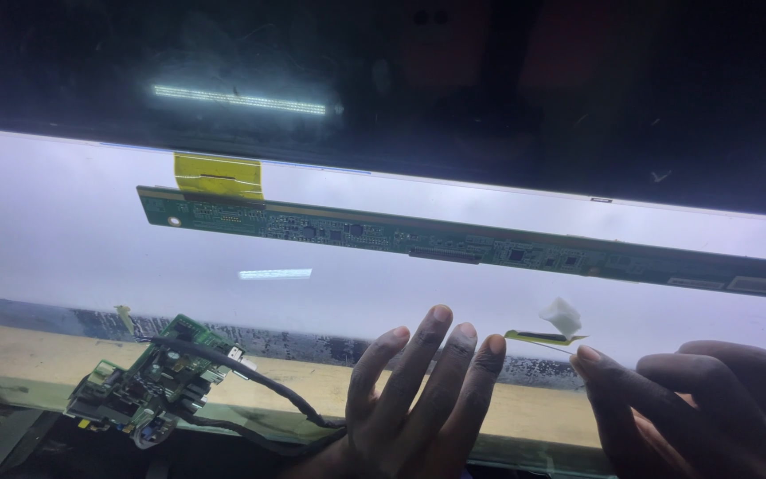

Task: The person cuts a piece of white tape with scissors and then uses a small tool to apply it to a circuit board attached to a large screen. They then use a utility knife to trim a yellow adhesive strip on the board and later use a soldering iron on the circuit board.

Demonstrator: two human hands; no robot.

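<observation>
Below the long green circuit strip (454, 244) that lay across the lit white panel (64, 222), the person's two hands worked at the panel's near edge. The left hand (418, 399) lay flat with its fingers spread and released, gripping nothing, fingertips resting on the panel below the strip's middle. The right hand (693, 404) was curled, its fingertips pinching a thin sliver tipped with a small white wad (562, 317), held just above the panel and below the strip's right half. A yellow ribbon (219, 177) joined the strip's left end to the dark glass sheet (489, 89) above it, so that connection looked already in place; the small board with black cables (157, 377), well below the strip's left end, lay apart from it. No box, tray or other container showed.
</observation>
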